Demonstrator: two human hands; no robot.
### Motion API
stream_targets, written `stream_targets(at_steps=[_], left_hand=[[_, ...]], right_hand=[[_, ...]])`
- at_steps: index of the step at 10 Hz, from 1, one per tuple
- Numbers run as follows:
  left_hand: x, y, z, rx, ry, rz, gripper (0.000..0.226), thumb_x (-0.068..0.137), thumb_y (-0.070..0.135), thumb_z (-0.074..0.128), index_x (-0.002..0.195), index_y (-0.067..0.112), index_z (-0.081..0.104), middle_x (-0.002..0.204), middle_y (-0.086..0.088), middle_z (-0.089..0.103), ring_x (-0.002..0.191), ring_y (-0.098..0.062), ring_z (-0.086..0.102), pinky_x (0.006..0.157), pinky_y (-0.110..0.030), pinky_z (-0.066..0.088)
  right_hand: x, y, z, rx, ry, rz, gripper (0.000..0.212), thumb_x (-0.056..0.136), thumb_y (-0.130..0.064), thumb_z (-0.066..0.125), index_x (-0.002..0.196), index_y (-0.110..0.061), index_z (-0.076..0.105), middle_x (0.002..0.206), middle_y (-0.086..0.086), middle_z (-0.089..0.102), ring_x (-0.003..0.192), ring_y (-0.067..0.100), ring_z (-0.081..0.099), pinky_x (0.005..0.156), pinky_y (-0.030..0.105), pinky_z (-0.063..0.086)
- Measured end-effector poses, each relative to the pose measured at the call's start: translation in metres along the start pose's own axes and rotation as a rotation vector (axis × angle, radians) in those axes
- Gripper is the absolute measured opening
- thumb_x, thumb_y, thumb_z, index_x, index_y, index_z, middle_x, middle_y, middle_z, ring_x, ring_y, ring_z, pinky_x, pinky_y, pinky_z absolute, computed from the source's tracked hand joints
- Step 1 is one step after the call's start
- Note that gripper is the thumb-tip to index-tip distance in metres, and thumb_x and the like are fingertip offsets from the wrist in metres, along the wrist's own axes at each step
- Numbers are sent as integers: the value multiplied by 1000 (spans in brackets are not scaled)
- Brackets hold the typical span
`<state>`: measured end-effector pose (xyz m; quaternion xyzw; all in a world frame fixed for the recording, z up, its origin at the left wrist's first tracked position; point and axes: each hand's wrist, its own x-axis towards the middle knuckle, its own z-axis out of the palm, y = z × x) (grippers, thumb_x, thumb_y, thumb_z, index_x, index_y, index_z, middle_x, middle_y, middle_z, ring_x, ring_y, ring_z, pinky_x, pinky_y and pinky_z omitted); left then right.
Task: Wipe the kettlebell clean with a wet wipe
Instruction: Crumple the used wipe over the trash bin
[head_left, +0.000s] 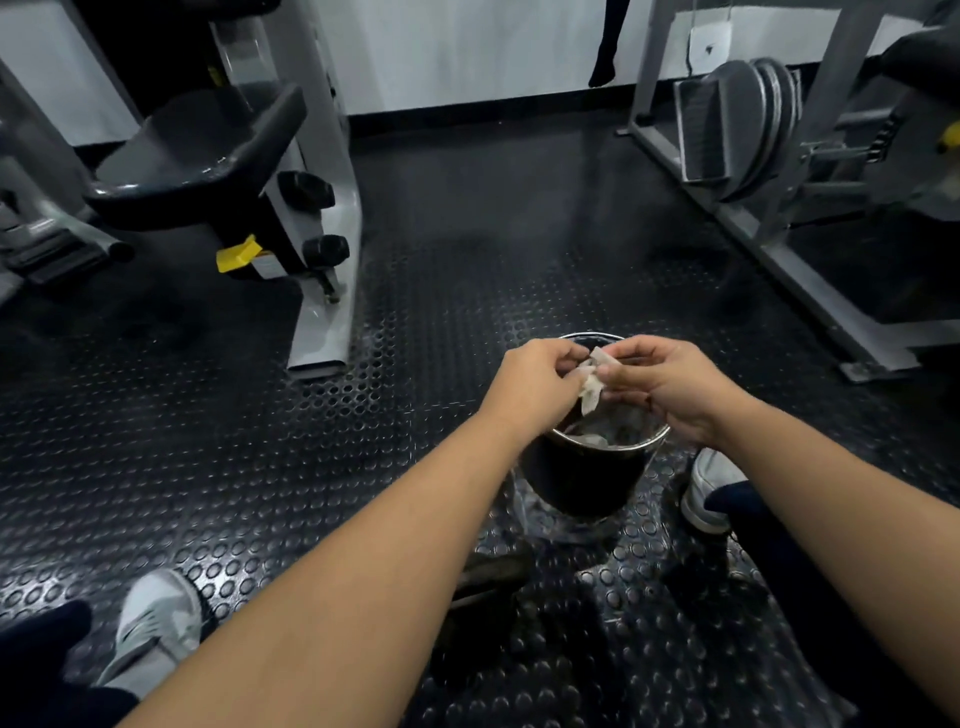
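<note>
A crumpled white wet wipe (592, 388) hangs between both hands, directly above a round black bin (584, 480) with a shiny metal rim. My left hand (535, 384) pinches the wipe from the left. From the right, my right hand (670, 384) pinches it with thumb and fingertips. More crumpled wipes lie inside the bin. A dark, blurred shape (491, 574) sits on the floor just in front of the bin, partly hidden by my left forearm; I cannot tell whether it is the kettlebell.
The floor is black studded rubber (467, 270). A grey machine with a black seat (208, 156) stands at the left, and a frame holding weight plates (748, 124) at the right. My white shoes (156, 623) (711, 488) flank the bin.
</note>
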<state>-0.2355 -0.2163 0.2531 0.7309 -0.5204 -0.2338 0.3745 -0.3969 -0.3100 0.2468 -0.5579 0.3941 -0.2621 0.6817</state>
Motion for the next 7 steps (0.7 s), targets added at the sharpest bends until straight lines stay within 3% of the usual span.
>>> stream_targets(at_steps=[1,2,3,4,5,6,7], left_hand=[[10,-4,2,54,-4,-43,32,93,21,66,124,26,73,108,10,76,99,-4,67,92,-19,51],[14,-16,0,105,-18,-75,27,92,23,66,118,26,74,103,12,75,97,-4,68,92,-23,54],[16,-27,-3,138,-33,-102,23,92,25,65,111,28,76,94,15,74,90,-3,68,86,-28,58],[20,-37,-6,165,-33,-125,21,92,26,65,109,30,76,89,16,72,86,-3,67,82,-31,61],[22,-39,-11,185,-25,-134,20,92,27,65,108,31,76,86,18,71,83,-1,66,79,-32,61],[20,-41,-17,187,-32,-131,19,92,29,64,106,32,76,87,18,72,85,-2,67,80,-33,61],[13,-34,-32,203,-39,-137,17,91,30,63,103,33,75,89,19,72,88,-2,68,83,-35,61]], right_hand=[[26,6,-11,-241,136,-36,17,83,5,78,89,-8,70,95,21,74,70,19,72,64,27,63],[53,15,-22,-453,267,-20,26,78,-4,86,88,-15,65,91,16,74,75,26,75,65,40,65],[69,18,-28,-692,347,-27,24,76,-18,86,87,-22,66,89,6,73,81,25,74,73,44,64],[78,20,-29,-837,319,-34,16,79,-23,82,87,-23,68,89,0,71,83,20,69,77,39,60],[81,24,-25,-910,285,10,16,81,-25,82,91,-21,69,90,-3,68,83,15,64,71,29,49],[78,28,-20,-910,238,33,19,81,-25,85,92,-22,70,88,-3,70,75,9,63,65,26,48],[66,20,-9,-902,205,9,13,83,-26,83,90,-26,72,87,-5,71,80,9,66,63,24,48]])
